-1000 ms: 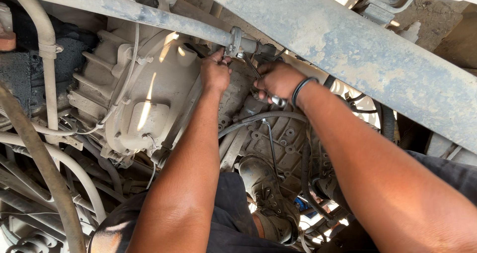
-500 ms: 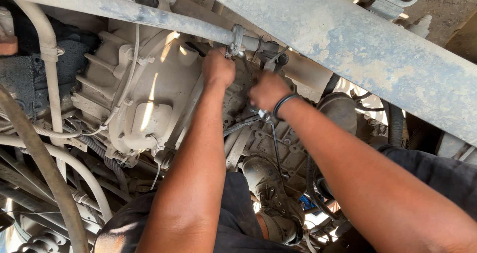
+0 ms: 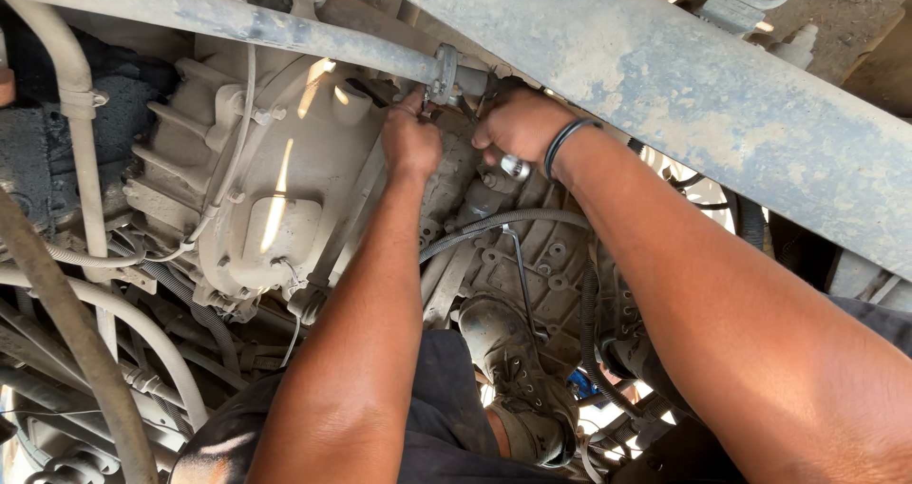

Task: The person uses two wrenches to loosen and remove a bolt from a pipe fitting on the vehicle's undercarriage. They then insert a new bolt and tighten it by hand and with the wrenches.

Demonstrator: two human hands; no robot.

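Frame rail: the broad, dusty grey beam runs slantwise from above the clamp out to the right, over my right forearm.
Housing: the big ribbed, dirt-caked casing sits to the left of the clamp and below it, with sunlight striking its round face.
Pipe: a long grey pipe crosses above the housing and ends at the clamp.
Hoses: pale hoses hang far left of the clamp, beyond the housing.
Boot: my worn boot shows well below the clamp, between my two forearms.
Left hand: my left hand reaches up just under the clamp; its fingers are curled shut at the clamp's underside, and I cannot tell what they pinch.
Right hand: my right hand is just to the right of the clamp, knuckles toward me, fingers wrapped closed around a small metal tool.
Wristband: a black band circles my right wrist, right of the clamp.
Clamp: the metal clamp rings the pipe where it meets the rail, touching my left fingertips.
Tool: only the shiny round end pokes out below my right palm, below and right of the clamp.
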